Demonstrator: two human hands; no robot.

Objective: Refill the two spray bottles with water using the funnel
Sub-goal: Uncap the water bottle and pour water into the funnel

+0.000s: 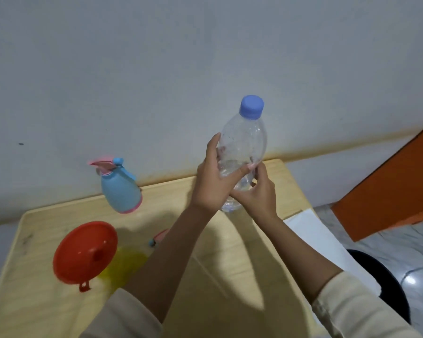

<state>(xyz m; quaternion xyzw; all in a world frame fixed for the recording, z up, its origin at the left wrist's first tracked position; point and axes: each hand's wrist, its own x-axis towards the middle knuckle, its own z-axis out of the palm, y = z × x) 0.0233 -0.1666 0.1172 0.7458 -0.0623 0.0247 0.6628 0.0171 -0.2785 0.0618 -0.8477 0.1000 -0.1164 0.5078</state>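
- Left hand [213, 178] grips the clear water bottle [243, 152] round its middle, fingers behind and thumb across the front.
- Right hand [258, 195] cups the lower body, fingers curled round it. Both hands hold tight, with no gap showing.
- The bottle is upright and lifted above the far side of the table [230, 276]. Its blue cap [252, 106] is on. Water shows low inside, but I cannot tell how much.
- The red funnel [84, 251] is near the left front and appears seated in the yellow spray bottle [126, 263], which is blurred beneath it.
- The blue spray bottle [121, 190] stands further back, head fitted.
- Risks, as I judge them:
  - The thin wall may spurt if it is squeezed while the cap is loosened.
  - The funnel looks top-heavy, so a brushing left forearm or a fast pour could tip it and the yellow bottle.
  - The blue bottle cannot take water until its head comes off.
- Count:
  - one water bottle and one cap
  - one funnel
  - two spray bottles
  - one loose spray head [159, 236], partly hidden by the left forearm
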